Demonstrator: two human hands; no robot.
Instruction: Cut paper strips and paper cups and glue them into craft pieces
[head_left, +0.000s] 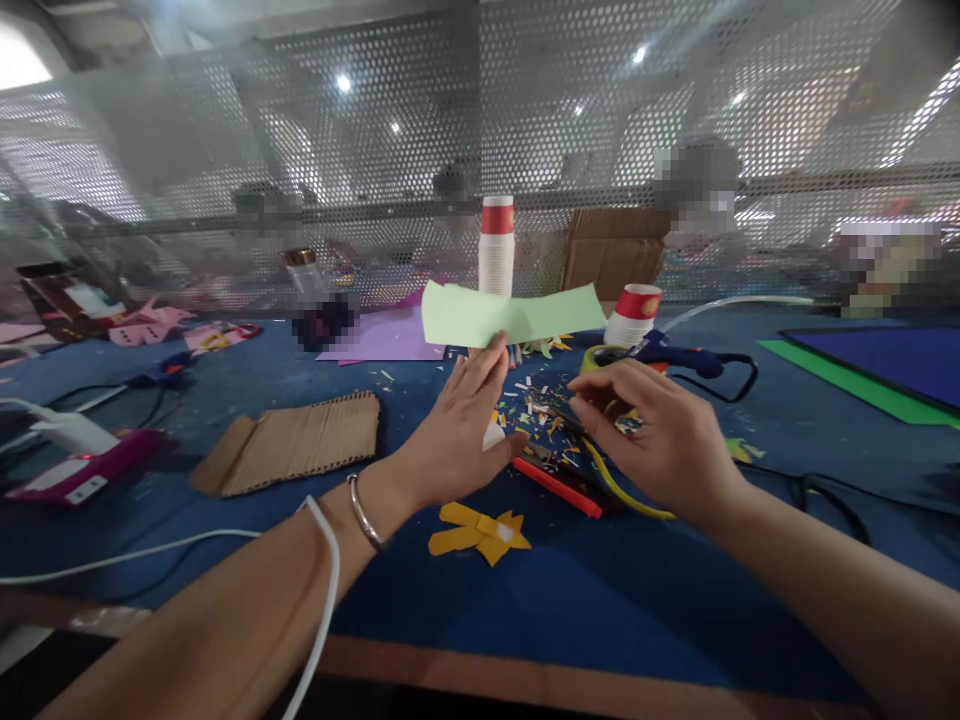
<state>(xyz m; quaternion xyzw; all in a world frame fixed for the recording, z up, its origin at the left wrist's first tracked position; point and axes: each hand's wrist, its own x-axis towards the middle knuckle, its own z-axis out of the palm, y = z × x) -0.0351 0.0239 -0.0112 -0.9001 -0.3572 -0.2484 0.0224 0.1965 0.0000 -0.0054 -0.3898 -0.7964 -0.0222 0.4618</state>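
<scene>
My left hand reaches forward with its fingers stretched out. Its fingertips overlap the lower edge of a pale green paper strip, which is raised and slightly curved; the grip is partly hidden. Something white shows beside the left thumb. My right hand hovers over the right of the scraps, fingers curled, a small gap between thumb and forefinger, nothing visible in it. Between the hands lies a red-handled tool, and a yellow handle runs under the right hand. A yellow paper cutout lies in front.
Paper scraps litter the middle. Paper cups stand stacked behind, with more cups beside a blue glue gun. Corrugated cardboard and a power strip lie left. A white cable crosses my left forearm.
</scene>
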